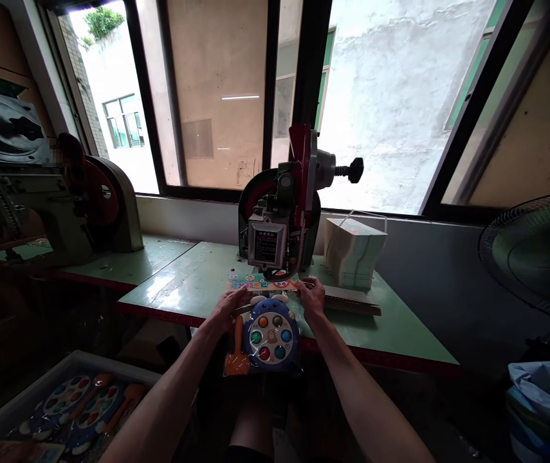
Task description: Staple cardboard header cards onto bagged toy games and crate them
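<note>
Seen from above, both forearms reach forward to a green counter point(400, 334) by a window. The left hand point(227, 306) and right hand point(311, 296) each pinch one side of a bagged toy point(271, 334), a round blue game with coloured buttons and an orange mallet beside it. Its printed header card point(261, 281) lies tucked under the head of a small green and red stapling machine point(279, 218). The pack's long axis runs away from the body, card end pointing at the machine, toy end hanging toward the counter's near edge. Doing this well probably means keeping the card flat, square to the machine, with fingers clear of its head.
</note>
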A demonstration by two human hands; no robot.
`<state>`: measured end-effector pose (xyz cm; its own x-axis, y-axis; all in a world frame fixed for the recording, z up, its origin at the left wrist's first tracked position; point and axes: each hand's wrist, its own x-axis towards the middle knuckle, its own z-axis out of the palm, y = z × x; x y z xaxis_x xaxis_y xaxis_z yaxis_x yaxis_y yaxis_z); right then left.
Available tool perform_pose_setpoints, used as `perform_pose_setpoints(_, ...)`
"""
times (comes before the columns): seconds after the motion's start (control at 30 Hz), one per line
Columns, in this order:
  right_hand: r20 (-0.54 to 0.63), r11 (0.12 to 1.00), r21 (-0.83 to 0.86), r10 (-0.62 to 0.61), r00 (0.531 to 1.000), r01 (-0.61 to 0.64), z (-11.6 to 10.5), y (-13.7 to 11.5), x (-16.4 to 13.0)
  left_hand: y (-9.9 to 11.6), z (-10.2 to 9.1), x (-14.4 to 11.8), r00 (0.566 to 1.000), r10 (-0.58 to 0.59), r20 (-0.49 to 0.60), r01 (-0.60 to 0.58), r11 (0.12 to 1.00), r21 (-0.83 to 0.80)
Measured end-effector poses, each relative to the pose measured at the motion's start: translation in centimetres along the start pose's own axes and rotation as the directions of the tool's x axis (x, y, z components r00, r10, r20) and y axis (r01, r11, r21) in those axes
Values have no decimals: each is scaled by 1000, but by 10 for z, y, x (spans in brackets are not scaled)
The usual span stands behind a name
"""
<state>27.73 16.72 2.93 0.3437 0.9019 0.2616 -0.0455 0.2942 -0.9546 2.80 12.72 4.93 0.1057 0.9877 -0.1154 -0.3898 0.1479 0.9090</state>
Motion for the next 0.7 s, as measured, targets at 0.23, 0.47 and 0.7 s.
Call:
perform_pose_setpoints(0.23,166,983,109,127,978,-146,23,2,-51,15,-24,-15,985,72,-157,-80,996,-46)
perform_pose_setpoints(0.47,231,989,46,124,965,-138,50,14,-77,28,-50,-31,972,60,-227,-66,998,-17)
perform_pose_setpoints(0.7,229,992,33,108,968,-118,52,14,-76,26,-51,-34,968,117,-221,-110,993,45)
